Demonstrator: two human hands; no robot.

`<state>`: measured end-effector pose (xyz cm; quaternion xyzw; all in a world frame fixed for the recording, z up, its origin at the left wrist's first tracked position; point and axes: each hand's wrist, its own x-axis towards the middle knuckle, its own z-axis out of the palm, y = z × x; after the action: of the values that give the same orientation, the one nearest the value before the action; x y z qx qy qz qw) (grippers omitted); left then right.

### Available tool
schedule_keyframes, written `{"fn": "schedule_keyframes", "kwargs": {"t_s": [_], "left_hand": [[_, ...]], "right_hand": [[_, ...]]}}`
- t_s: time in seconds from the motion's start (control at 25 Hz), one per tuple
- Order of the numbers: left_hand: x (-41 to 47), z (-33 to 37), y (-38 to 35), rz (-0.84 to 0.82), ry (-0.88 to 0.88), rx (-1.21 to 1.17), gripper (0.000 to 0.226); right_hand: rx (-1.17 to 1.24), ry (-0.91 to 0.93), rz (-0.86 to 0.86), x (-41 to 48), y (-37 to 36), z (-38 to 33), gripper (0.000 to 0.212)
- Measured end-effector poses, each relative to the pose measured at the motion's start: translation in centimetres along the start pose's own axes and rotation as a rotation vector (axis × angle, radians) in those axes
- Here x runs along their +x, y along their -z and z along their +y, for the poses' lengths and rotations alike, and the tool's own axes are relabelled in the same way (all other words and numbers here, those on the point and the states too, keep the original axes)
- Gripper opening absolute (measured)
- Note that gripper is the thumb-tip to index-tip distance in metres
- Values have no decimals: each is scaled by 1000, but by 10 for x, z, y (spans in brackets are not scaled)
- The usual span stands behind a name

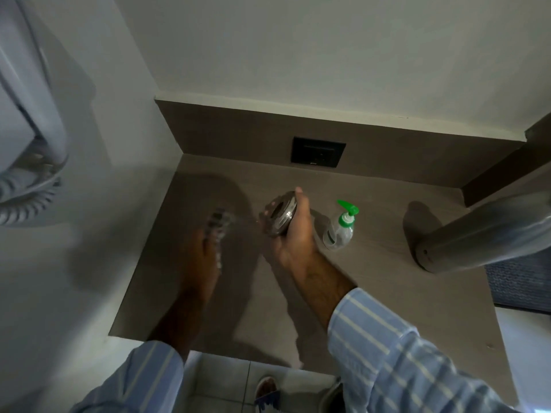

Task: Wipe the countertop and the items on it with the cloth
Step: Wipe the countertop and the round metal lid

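Brown desk [372,293] in a wall corner is getting wiped mid-task: left hand [205,248] is gripping the blurred cloth [219,225] on its left part, right hand [298,231] is holding a round grey item [278,213] lifted, pump bottle [340,228] right of it looking untouched.

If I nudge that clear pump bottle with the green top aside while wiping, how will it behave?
The pump bottle stands upright on the countertop, taller than its base, so a push near the green pump would probably tip it. It looks like thin clear plastic, so likely light. Pushed low, it should slide on the smooth surface.
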<state>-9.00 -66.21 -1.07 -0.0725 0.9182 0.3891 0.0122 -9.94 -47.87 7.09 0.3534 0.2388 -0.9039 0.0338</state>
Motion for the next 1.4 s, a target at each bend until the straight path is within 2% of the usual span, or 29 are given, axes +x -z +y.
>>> {"fn": "schedule_keyframes", "kwargs": {"t_s": [0.08,0.16,0.28,0.36,0.48,0.6,0.64,0.68,0.72,0.76,0.8,0.84,0.92,1.0,1.08,1.12,1.16,1.2,1.24,1.28,1.32,1.4], "left_hand": [[15,-26,-3,163,-82,428,39],[34,-17,-24,118,-238,604,42],[49,31,-68,-17,-449,519,35],[30,46,-76,-80,-634,441,28],[-40,12,-59,-265,-908,411,24],[-111,-37,-24,-509,-998,239,43],[-124,-49,-16,-511,-939,208,43],[-132,-53,-9,-473,-788,167,38],[-134,-52,-2,-399,-509,45,39],[-128,-46,4,-294,-162,-168,54],[-114,-41,13,-205,153,-386,60],[-98,-36,22,-159,377,-565,51],[-71,-22,37,-201,582,-905,37],[-54,-9,53,-278,576,-1076,44],[-47,3,70,-353,499,-1030,60],[-45,14,80,-436,452,-993,61],[-43,27,90,-523,405,-964,60],[-41,45,100,-594,357,-927,57],[-39,65,108,-637,304,-891,53],[-37,87,114,-656,251,-861,47],[-37,114,118,-660,193,-831,41],[-36,171,123,-627,93,-789,33]], "right_hand": [[-5,-7,2,-1,-5,-10,64],[12,-5,-43,-1,-6,-13,65],[-12,34,-79,5,-7,-12,33],[-93,70,-31,11,-10,-9,19],[-330,104,67,26,-11,-3,8],[-521,108,97,43,-1,11,5],[-600,108,114,47,2,18,8],[-681,105,133,51,7,25,9],[-751,109,151,55,11,33,7],[-805,119,163,59,14,39,8],[-860,135,169,61,17,43,10],[-940,160,163,63,20,47,13],[-1212,201,146,60,23,48,19],[-1500,264,178,49,25,46,40],[-1595,385,161,25,16,41,54],[-1526,408,101,7,7,34,58],[-1378,335,28,-13,-3,26,62],[-1218,188,-57,-35,-14,15,67],[-1144,67,-133,-57,-23,1,74],[-1157,43,-215,-75,-28,-15,79],[-1202,111,-261,-97,-31,-38,75],[-1251,284,-266,-136,-37,-92,45]]}}
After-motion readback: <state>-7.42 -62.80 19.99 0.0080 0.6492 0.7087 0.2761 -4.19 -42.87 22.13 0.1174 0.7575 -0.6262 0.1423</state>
